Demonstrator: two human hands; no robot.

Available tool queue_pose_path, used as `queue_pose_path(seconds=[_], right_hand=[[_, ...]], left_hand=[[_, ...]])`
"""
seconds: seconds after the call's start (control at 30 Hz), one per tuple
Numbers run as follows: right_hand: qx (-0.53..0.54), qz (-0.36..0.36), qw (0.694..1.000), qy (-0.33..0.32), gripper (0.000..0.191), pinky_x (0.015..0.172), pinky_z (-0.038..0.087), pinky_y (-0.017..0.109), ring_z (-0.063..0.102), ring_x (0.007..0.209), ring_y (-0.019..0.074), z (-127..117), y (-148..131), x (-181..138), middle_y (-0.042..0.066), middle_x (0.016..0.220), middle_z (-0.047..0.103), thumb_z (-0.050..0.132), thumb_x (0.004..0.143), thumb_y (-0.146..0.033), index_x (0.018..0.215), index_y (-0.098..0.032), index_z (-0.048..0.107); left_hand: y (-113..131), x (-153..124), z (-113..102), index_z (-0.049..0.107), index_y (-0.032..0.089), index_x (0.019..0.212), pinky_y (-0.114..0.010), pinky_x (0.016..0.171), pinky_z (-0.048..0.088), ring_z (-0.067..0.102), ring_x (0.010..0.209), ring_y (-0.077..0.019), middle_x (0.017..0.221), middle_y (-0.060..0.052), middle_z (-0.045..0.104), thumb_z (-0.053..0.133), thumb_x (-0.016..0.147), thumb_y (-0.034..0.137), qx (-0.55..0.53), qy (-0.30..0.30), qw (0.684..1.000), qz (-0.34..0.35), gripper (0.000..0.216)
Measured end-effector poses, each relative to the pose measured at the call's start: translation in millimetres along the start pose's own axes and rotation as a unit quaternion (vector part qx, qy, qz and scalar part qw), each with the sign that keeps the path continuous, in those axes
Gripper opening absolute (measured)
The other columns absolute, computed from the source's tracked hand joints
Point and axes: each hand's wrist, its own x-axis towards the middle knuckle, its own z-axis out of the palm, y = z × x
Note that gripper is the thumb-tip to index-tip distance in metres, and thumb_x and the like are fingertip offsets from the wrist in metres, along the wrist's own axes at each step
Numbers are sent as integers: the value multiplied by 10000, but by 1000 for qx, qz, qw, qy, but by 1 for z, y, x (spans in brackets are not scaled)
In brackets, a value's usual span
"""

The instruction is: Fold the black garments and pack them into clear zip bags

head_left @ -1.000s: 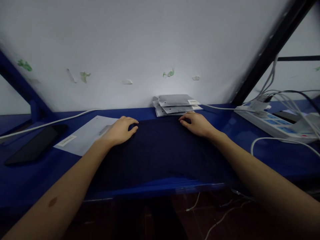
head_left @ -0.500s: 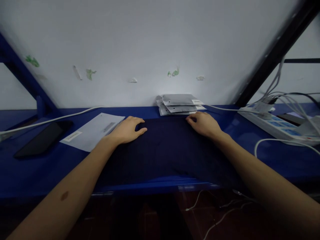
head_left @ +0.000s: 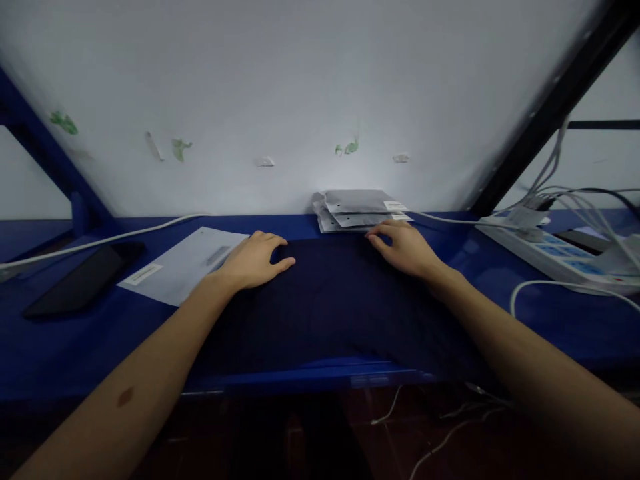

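A dark navy cloth (head_left: 320, 307) lies spread over the blue table, its near part reaching the front edge. My left hand (head_left: 257, 260) rests palm down on its far left corner, thumb held apart from the fingers. At the far right part of the cloth is my right hand (head_left: 400, 247), its thumb and forefinger bent close together at the far edge. What lies under the right fingers is partly hidden. Beside my left hand, partly under its wrist, is a flat grey mailer bag (head_left: 185, 263) with a white label.
Stacked grey mailer bags (head_left: 357, 208) lie against the wall behind the cloth. A black phone-like slab (head_left: 83, 283) is at the left, near a white cable (head_left: 110, 237). On the right sits a white power strip (head_left: 560, 257) with several plugged cables. Loose cables hang below the table.
My right hand has slid slightly left along the cloth's far edge. My left hand stays nearly in place, and the cloth looks much the same.
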Motion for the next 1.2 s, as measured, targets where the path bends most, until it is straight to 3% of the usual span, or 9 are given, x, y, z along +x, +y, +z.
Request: queue_pose_path(seconds=[0.1, 0.23, 0.5, 0.7, 0.8, 0.93, 1.2], right_hand=[[5, -26, 999, -26, 321, 1037, 429, 400, 649, 1057, 244, 2, 0, 0, 80, 1074, 738, 441, 971, -312, 983, -219, 748], [-12, -9, 999, -48, 295, 1035, 433, 411, 653, 1064, 254, 5, 4, -2, 89, 1068, 746, 478, 953, -303, 992, -207, 754], [-14, 14, 999, -34, 264, 1011, 440, 423, 656, 1009, 255, 4, 2, -1, 88, 1003, 743, 496, 941, -301, 924, -217, 746], [-20, 86, 996, 25, 253, 855, 487, 374, 650, 926, 252, 4, 7, 1, 112, 986, 713, 514, 917, -296, 964, -185, 737], [-42, 123, 991, 11, 277, 818, 484, 369, 658, 909, 259, 7, 13, 3, 124, 1009, 723, 499, 927, -306, 998, -183, 737], [-53, 103, 993, -27, 288, 846, 475, 359, 659, 934, 257, 10, 19, 5, 109, 968, 743, 496, 939, -309, 990, -191, 753], [59, 172, 983, -13, 120, 766, 491, 328, 662, 808, 211, 6, 12, 8, 58, 874, 741, 661, 827, -270, 888, -192, 728]], left_hand=[[2, -1, -1, 634, 184, 1295, -435, 1067, 420, 524, 1271, -309, 1351, -104, 642, 494, 936, 540, -2, -2, 1000, -3, 524], [3, -1, -2, 630, 193, 1307, -432, 1097, 400, 505, 1310, -302, 1405, -93, 613, 478, 944, 538, 9, -12, 1000, -4, 523], [2, 1, 0, 630, 205, 1319, -447, 1115, 379, 499, 1327, -307, 1448, -92, 581, 476, 951, 542, 14, -21, 1000, 0, 522], [1, 11, -3, 683, 193, 1225, -428, 1074, 415, 589, 1209, -281, 1287, -94, 684, 458, 974, 403, -17, 14, 1000, -11, 397], [-5, 21, 1, 706, 184, 1199, -474, 1040, 434, 610, 1176, -305, 1250, -111, 702, 417, 982, 352, 6, 38, 999, -33, 398], [-13, 27, 8, 739, 212, 1154, -560, 993, 429, 598, 1163, -355, 1246, -121, 699, 430, 979, 364, 43, 45, 996, -65, 387], [-16, 28, 6, 719, 227, 983, -443, 914, 464, 627, 1021, -288, 1029, -75, 740, 619, 868, 302, -32, 86, 991, -94, 170]])
